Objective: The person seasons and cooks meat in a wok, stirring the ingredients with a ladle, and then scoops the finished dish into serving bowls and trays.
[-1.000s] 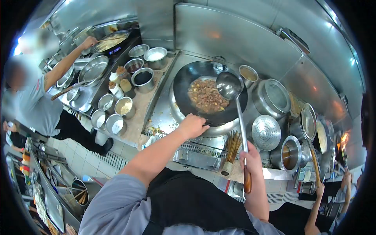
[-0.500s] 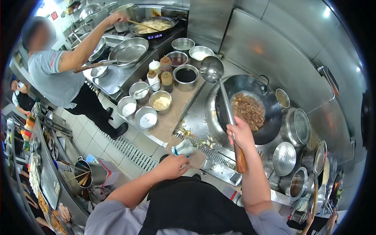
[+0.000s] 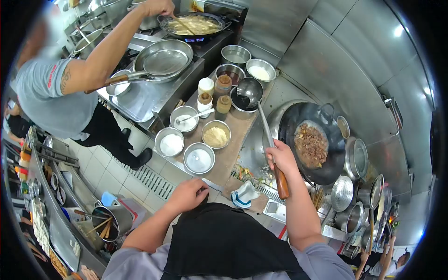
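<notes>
My right hand (image 3: pixel 280 157) grips the long handle of a metal ladle (image 3: pixel 250 92), near its wooden end. The ladle's bowl is over the pot of dark liquid (image 3: pixel 242 108); whether it dips in is hard to tell. My left hand (image 3: pixel 189 193) is near my apron, fingers curled, and what it holds, if anything, is hidden. Browned meat pieces (image 3: pixel 311 144) lie in the black wok (image 3: pixel 332 161) to the right. Beside the dark liquid stand squeeze bottles (image 3: pixel 222 85) and metal bowls of white powder (image 3: pixel 199 158) and yellowish paste (image 3: pixel 216 136).
At the left a co-worker (image 3: pixel 60 102) stirs a pan (image 3: pixel 193 24) over a flame. A cloth (image 3: pixel 244 194) lies at the counter edge. A perforated strainer (image 3: pixel 342 192) and pots (image 3: pixel 350 218) are right of the wok. Other people work at the lower right.
The ladle has moved left from above the wok to the dark liquid. My left hand has drawn back from the wok, then away from the cloth. The view has turned left.
</notes>
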Tool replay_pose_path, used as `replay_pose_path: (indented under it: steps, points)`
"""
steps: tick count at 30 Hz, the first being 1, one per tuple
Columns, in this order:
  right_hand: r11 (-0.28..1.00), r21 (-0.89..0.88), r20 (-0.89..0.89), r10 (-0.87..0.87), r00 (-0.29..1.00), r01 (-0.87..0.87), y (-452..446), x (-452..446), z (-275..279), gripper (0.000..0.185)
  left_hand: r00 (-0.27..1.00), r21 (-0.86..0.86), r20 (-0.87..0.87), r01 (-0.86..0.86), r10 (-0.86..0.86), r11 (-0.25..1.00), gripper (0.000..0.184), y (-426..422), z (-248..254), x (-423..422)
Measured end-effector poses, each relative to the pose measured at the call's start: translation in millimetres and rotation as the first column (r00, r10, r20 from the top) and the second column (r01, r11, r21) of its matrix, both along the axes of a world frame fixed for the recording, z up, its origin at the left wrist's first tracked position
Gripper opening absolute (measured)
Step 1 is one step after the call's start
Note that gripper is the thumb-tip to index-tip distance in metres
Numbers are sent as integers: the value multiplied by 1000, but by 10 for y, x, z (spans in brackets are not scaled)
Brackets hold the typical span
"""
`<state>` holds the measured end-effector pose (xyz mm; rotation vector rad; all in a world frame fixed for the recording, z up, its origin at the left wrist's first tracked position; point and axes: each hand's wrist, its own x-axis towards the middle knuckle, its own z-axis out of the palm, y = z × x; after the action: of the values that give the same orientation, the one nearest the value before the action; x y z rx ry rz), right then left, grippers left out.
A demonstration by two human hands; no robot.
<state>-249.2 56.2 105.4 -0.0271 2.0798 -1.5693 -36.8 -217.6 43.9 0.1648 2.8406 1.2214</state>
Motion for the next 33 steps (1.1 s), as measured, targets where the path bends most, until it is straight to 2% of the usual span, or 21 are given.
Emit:
replay_pose_path:
  steps: [4,5,8,10,12,14,15,17,18,20,21,22,24,27,28,30,31,33]
  points:
    - [988,-137,141,-55,988,75,-27,70,70,21,992,101,-118,-29,41,994,12,-328,157,-403]
    - [980,-170,176,-71,982,102,-42,90,109,20,977,86,-200,-55,71,995,12,-419,196,-549]
    - [979,-168,153,-93,984,118,-59,117,148,18,924,140,-358,-87,133,986,13,-694,335,-1146]
    - [966,-210,174,-116,978,152,-70,137,200,18,890,65,-402,-209,218,976,15,-765,549,-1592]
    - [951,-253,193,-132,972,180,-69,144,225,19,880,82,-419,-208,223,975,24,-843,596,-2089]
    - [903,-347,281,-159,946,255,-59,157,230,22,880,-56,-444,-219,172,974,34,-888,560,-2593]
    - [899,-350,280,-169,945,264,-77,180,263,22,880,-58,-446,-208,161,976,34,-888,504,-2824]
    - [845,-409,360,-197,912,344,-149,240,351,27,832,-342,-555,-244,15,907,53,-861,424,-3194]
    - [840,-412,357,-207,911,353,-153,246,350,27,830,-343,-558,-234,3,910,53,-829,484,-3282]
    - [744,-520,456,-172,873,419,-128,259,355,31,979,-503,-196,-55,-52,863,71,-728,603,-3450]
    - [710,-548,472,-175,864,443,-119,281,384,35,984,-504,-164,-23,-70,864,78,-718,575,-3551]
    - [697,-551,468,-196,862,458,-77,300,401,35,981,-505,-168,-4,-94,863,78,-704,560,-3615]
    - [546,-698,502,-87,861,462,49,360,444,29,996,-500,-60,30,-69,865,75,-656,517,-3716]
    - [496,-712,467,-194,863,497,288,568,644,34,997,-375,-59,19,-44,927,66,-613,513,-3760]
    - [488,-714,446,-236,863,502,395,631,713,35,991,-344,-122,7,-52,939,64,-647,394,-3845]
    - [590,-627,349,-369,861,508,622,749,821,38,987,-329,-160,-33,-21,944,65,-629,590,-3790]
    - [652,-550,295,-432,852,521,729,783,848,39,981,-262,-192,-32,-19,964,65,-648,656,-3789]
    - [740,-384,173,-530,831,552,964,817,814,40,961,-235,-275,-37,-30,971,61,-668,905,-3749]
